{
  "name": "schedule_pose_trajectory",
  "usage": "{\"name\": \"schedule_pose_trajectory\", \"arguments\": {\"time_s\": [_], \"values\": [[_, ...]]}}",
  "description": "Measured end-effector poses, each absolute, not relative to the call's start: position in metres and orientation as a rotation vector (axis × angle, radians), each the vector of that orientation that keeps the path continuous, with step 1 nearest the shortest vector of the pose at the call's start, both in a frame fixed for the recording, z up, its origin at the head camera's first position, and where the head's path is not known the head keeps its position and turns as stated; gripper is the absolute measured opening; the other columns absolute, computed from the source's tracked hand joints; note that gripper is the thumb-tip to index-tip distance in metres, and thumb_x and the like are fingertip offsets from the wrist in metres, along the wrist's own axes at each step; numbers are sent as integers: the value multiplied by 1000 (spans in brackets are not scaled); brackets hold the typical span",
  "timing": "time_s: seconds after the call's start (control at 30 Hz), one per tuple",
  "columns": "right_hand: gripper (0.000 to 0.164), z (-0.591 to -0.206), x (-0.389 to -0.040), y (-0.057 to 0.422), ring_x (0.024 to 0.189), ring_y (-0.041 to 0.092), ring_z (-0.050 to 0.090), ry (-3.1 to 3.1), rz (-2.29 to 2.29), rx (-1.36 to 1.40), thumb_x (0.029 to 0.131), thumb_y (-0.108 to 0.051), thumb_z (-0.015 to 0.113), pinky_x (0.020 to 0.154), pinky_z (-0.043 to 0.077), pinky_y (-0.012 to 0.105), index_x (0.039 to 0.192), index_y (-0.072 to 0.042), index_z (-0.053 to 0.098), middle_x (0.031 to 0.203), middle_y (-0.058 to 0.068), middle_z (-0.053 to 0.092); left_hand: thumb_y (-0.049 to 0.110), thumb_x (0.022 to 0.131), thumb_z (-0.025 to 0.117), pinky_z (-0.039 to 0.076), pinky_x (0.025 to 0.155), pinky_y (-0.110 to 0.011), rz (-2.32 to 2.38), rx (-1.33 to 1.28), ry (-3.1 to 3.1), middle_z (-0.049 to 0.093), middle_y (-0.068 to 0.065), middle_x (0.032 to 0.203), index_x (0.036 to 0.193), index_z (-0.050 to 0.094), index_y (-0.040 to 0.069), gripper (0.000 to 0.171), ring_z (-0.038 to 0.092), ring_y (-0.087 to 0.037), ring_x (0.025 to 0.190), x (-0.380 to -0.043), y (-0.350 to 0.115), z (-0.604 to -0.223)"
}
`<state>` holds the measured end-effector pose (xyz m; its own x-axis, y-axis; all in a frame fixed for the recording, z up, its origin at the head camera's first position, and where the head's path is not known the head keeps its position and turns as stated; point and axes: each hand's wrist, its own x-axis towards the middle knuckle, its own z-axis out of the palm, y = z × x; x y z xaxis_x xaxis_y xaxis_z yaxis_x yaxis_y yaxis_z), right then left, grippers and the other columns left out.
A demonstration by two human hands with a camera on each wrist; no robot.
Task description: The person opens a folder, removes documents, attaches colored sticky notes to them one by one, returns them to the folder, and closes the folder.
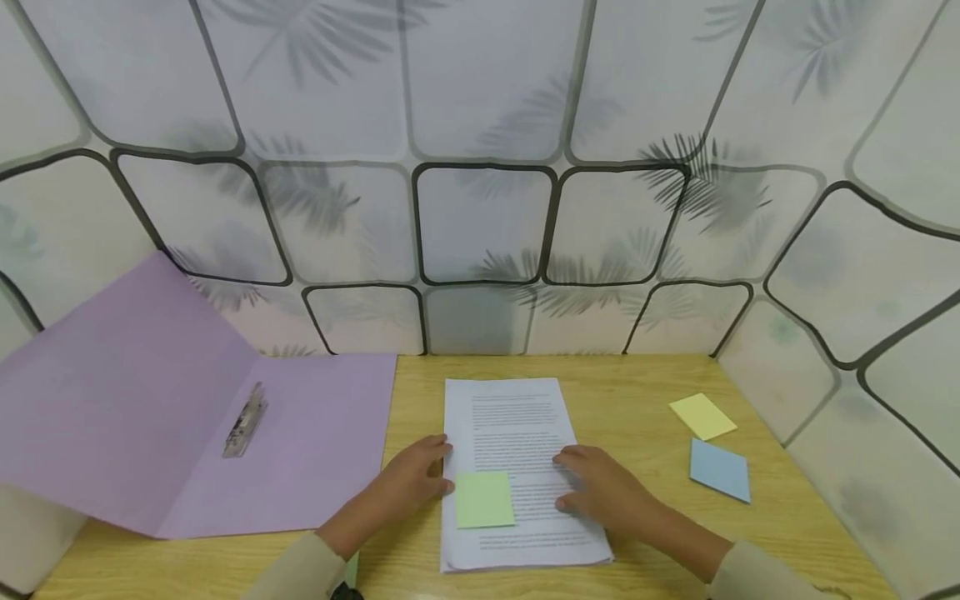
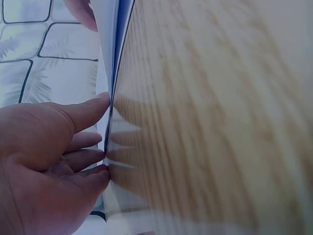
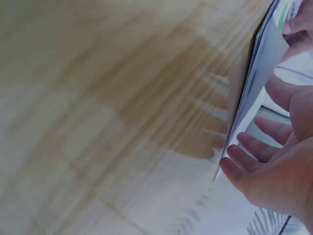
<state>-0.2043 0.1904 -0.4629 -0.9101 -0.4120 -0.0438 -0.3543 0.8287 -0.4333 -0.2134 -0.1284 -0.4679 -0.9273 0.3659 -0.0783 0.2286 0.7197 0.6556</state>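
Note:
A stack of printed paper (image 1: 525, 433) lies on the wooden table in front of me, with a light green sticky note (image 1: 483, 500) on its lower left part. My left hand (image 1: 408, 479) is at the stack's left side, thumb and fingertips against the sheet edges, also visible in the left wrist view. On the opposite side, my right hand (image 1: 600, 492) has its thumb and fingers spread at the stack's right edge. In the right wrist view those fingertips (image 3: 232, 166) are right beside the sheets' edge (image 3: 249, 98). Neither hand pinches the paper.
On the left an open purple folder (image 1: 322, 433) leans its cover up against the wall, a metal clip (image 1: 246, 421) inside. A yellow sticky pad (image 1: 702, 416) and a blue one (image 1: 720, 471) lie at right. Something green (image 1: 352, 570) shows beside my left wrist. Patterned walls enclose the table.

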Motion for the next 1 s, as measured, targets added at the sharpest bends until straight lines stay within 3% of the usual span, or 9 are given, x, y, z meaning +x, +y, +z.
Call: {"name": "schedule_pose_trajectory", "arguments": {"time_s": [0.33,0.57,0.87,1.0], "values": [[58,-449,-217,258,132,52,46,2954,-778,-565,92,-33,73,106,40,67,136,0,58,143,26,52,20,92,75,32,118,-57,960,502,2718,42,-22,155,142,53,-5,60,36,-42,145,-214,-133,-471],[66,-450,-250,336,129,56,44,2985,-898,-397,99,-36,64,98,47,64,144,8,45,147,36,42,20,91,75,32,118,-58,970,467,2704,41,-21,156,142,52,-4,61,35,-42,146,-212,-133,-467],[82,-464,-280,404,130,64,32,3015,-771,-170,100,-48,59,101,35,73,146,16,35,145,45,33,20,92,75,31,118,-58,1003,479,2700,41,-22,156,142,52,-4,61,35,-43,146,-214,-132,-468],[85,-470,-286,416,128,65,35,3044,-665,-162,98,-47,62,102,36,72,141,22,36,141,48,36,19,91,76,31,117,-59,1010,479,2701,41,-22,156,142,53,-4,61,35,-43,146,-213,-132,-469]]}}
